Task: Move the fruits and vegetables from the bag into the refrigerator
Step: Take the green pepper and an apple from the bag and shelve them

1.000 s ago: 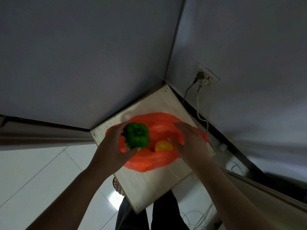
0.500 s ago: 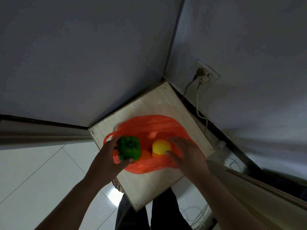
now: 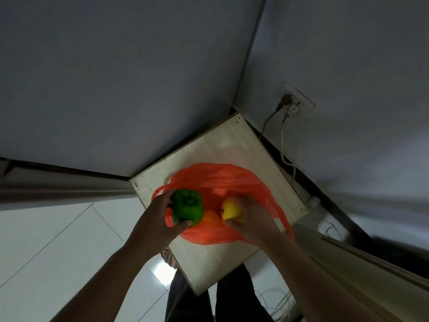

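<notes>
Left hand (image 3: 154, 219): closed around the green bell pepper (image 3: 187, 207); thumb under the near side, fingers (image 3: 167, 196) wrapped over the far-left side.
Green bell pepper: held at the left rim of the bag's mouth, stem end facing up toward the camera.
Right hand (image 3: 254, 220): fingers curled around the yellow bell pepper (image 3: 231, 209), thumb on its near side.
Yellow bell pepper: inside the bag, at the right of the opening; whether it is lifted off the bag floor cannot be told.
Orange fruit (image 3: 210, 218): lies in the bag between the two peppers, touching or just beside both; exact type unclear.
Orange plastic bag (image 3: 222, 180): open, resting on the counter; one handle loop trails off to the right.
Counter (image 3: 216, 147): small square light-wood top set in the wall corner.
Wall outlet (image 3: 296, 102): on the right wall, two cables plugged in and hanging down.
Floor (image 3: 58, 240): white glossy tiles.
Refrigerator: not identifiable in this view.
</notes>
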The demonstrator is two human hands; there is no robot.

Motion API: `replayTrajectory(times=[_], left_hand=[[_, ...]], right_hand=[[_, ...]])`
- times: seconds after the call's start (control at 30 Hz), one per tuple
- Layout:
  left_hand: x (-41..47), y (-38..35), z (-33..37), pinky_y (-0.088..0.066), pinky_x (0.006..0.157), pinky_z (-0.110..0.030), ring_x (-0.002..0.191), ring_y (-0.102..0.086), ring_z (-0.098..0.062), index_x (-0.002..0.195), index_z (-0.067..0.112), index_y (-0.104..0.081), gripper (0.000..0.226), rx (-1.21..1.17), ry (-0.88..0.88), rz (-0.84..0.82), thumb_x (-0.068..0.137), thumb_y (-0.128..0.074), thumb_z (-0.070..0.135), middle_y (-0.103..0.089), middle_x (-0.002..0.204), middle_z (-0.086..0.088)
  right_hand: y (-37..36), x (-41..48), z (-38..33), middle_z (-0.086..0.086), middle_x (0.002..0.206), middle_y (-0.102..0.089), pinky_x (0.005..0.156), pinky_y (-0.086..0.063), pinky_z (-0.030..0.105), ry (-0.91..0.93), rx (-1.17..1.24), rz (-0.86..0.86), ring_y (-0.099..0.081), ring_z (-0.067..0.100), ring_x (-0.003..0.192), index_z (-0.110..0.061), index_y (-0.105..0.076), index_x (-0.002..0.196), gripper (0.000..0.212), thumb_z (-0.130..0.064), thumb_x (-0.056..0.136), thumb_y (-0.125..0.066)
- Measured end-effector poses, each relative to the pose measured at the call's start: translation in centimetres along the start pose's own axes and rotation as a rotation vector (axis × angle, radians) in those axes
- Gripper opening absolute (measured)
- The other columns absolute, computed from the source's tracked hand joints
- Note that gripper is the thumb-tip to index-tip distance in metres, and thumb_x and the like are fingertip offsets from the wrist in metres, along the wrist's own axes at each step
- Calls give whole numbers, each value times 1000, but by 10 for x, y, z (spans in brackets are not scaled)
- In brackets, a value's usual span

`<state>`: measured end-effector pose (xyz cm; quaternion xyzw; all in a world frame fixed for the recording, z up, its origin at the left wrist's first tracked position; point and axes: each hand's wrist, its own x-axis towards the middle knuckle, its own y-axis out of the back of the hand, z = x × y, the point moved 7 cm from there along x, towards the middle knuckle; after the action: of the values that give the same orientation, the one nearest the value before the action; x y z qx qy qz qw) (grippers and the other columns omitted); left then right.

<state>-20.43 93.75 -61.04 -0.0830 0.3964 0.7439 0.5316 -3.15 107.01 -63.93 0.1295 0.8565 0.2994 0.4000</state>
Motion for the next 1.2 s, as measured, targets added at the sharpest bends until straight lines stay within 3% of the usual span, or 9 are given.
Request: replayTrajectory(times=[0.1,0.27,0.37,0.5,0.6,0.67,0.8,0.97,1.2], left_hand=[[0,4,3,-49,93,-39,120,-47,-15,141,29,-25,87,19,-4,-16,71,-77,32,-43,137,4],[-20,29,35,-49,90,-32,115,-48,-10,140,26,-30,85,-8,-36,0,70,-78,31,-41,138,4],[-43,49,64,-44,85,-24,111,-47,-6,139,26,-31,83,-13,-74,24,71,-78,30,-42,136,5],[-81,76,93,-45,89,-29,111,-47,-7,139,27,-30,83,-12,-121,51,71,-78,30,-42,135,5],[-113,97,106,-44,93,-31,111,-48,-9,139,26,-32,84,-9,-129,116,70,-79,32,-43,135,5],[-137,110,113,-44,95,-31,111,-49,-9,139,25,-33,84,-28,-125,187,68,-80,32,-45,133,5],[-188,125,116,-45,96,-30,110,-50,-9,137,24,-35,84,-69,-73,360,67,-81,31,-45,126,10],[-246,114,112,-48,92,-30,108,-52,-8,135,26,-37,82,-159,33,565,67,-81,31,-47,127,9],[-327,90,94,-45,87,-22,104,-50,-5,137,27,-35,83,-200,185,781,68,-79,34,-46,130,8]], right_hand=[[17,-10,-5,0,133,-45,89,-33,22,-10,108,110,-47,17,117,-21,-39,136,68,-42,78,-68],[55,-43,-34,0,133,-49,92,-41,30,-28,207,222,-50,18,116,-22,-41,135,82,-64,66,-56],[83,-74,-61,0,129,-52,88,-39,25,-9,259,288,-50,15,114,-21,-46,132,75,-56,67,-62],[115,-113,-97,-1,128,-53,95,-46,37,11,345,373,-50,15,114,-21,-46,132,68,-42,74,-74],[134,-134,-128,-5,126,-53,94,-47,35,67,378,400,-51,12,111,-25,-46,131,63,-41,76,-72],[142,-145,-147,-6,126,-53,94,-46,32,122,398,394,-51,11,113,-24,-46,131,62,-39,76,-73],[149,-160,-177,-15,115,-52,84,-34,10,239,420,338,-48,3,106,-24,-51,127,56,-32,77,-74],[139,-173,-197,-17,123,-52,95,-47,31,386,390,137,-52,8,114,-36,-47,127,70,-41,66,-80],[105,-193,-227,-11,128,-51,94,-47,31,566,244,-76,-51,9,113,-35,-45,128,72,-37,66,-81]])
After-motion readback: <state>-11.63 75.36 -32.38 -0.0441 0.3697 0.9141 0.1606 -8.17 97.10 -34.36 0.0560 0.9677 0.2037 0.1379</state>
